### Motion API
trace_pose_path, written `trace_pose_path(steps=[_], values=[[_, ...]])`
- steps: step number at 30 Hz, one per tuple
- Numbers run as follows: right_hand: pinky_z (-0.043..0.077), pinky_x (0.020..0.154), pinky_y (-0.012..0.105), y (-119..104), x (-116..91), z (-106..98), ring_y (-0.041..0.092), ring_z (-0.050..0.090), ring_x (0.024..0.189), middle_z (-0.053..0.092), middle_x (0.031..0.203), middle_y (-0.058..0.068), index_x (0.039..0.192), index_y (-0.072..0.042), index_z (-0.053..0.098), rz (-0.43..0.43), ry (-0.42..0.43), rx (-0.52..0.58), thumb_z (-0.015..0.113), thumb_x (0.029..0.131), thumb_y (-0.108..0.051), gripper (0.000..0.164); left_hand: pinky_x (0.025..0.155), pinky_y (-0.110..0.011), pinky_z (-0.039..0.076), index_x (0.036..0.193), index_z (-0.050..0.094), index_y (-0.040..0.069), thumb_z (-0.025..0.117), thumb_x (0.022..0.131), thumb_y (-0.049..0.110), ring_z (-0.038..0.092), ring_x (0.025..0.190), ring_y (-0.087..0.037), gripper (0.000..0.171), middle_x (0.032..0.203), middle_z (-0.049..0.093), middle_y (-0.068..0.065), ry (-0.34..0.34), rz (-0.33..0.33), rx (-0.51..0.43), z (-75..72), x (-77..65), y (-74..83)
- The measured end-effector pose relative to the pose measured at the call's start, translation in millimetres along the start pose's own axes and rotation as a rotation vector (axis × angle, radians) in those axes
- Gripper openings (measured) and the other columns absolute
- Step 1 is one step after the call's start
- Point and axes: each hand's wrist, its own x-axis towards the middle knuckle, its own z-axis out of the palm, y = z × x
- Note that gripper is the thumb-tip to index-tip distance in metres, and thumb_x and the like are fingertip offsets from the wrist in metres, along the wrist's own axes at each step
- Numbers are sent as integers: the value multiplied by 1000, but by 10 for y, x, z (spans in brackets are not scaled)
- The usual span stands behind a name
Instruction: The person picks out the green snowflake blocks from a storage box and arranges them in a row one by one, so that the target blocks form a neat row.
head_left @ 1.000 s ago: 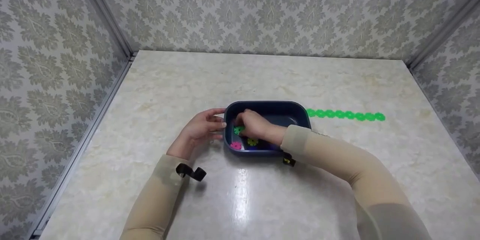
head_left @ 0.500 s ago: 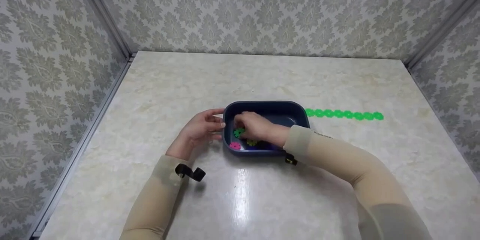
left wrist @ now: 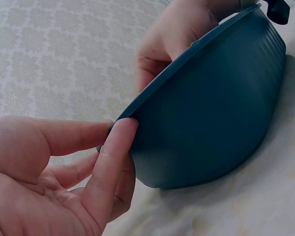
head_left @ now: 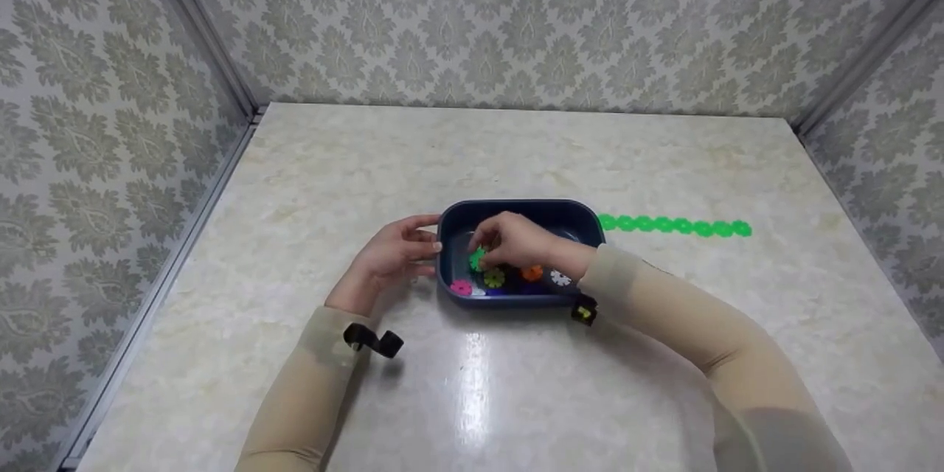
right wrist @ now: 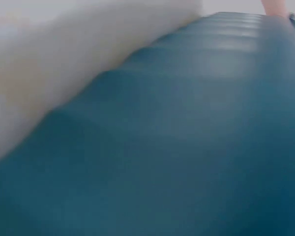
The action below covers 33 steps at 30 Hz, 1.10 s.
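Note:
In the head view my left hand (head_left: 389, 254) is at the left end of a dark blue plastic basin (head_left: 520, 301). The left wrist view shows its thumb and fingers pinching the basin's rim (left wrist: 162, 71). Inside the basin, my right hand (head_left: 516, 242) pinches a green flower-shaped interlocking disc (head_left: 477, 259) with thumb and fingers. Below it lie a pink disc (head_left: 462, 287), a yellow-green disc (head_left: 493, 278), an orange disc (head_left: 532, 273) and a white disc (head_left: 560, 277). The right wrist view shows mostly the basin's outer wall (right wrist: 162, 147), not the hand's fingers.
A straight chain of joined green discs (head_left: 672, 225) runs along the table to the right of the basin. The marbled table (head_left: 472, 155) has patterned walls (head_left: 472, 29) behind and at both sides.
My right hand has shifted slightly right and up, with the green disc now between its fingers. The orange and white discs have come into view. My left hand stays at the rim.

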Motion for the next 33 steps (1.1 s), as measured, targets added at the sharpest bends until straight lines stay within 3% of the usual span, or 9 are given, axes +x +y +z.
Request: trace_pose_path(steps=[8,14,19,25,29,33], values=[[58,85,31,13,-202,-161,16,66,98,75,114,9,117,-11,78,126,18,139,80,88,-10,30,64,-25,60,154,45,9,63,97,-4,67,81,-9,61,103,59,-2,24,-16,-26,4,14,-20],[58,87,32,81,-338,-276,17,68,101,74,121,13,123,-8,75,164,38,220,78,89,-9,34,63,-25,60,153,46,9,64,97,-4,67,81,-9,60,104,60,-3,25,-12,-17,8,18,-21],[58,90,31,137,-438,-369,16,68,104,75,121,9,123,-12,76,175,76,248,77,89,-11,34,63,-25,60,153,46,9,64,97,-4,67,81,-10,60,105,60,-4,23,-9,-20,13,23,-8],[56,89,32,207,-561,-466,11,65,96,73,118,10,126,-4,73,176,127,341,73,92,-6,34,63,-26,61,152,48,10,64,97,-4,68,80,-11,60,103,62,-4,28,-10,-10,19,17,7],[58,90,35,264,-665,-533,8,66,91,73,108,1,129,2,69,175,146,418,69,94,-3,36,63,-26,61,152,47,9,64,96,-4,69,81,-12,60,104,63,-5,24,-4,-12,18,12,6],[59,86,27,351,-769,-615,6,66,88,71,100,-7,132,5,66,178,172,482,69,95,-5,38,65,-26,61,152,47,9,63,97,-4,68,81,-11,59,104,61,-5,25,1,7,19,12,2]])
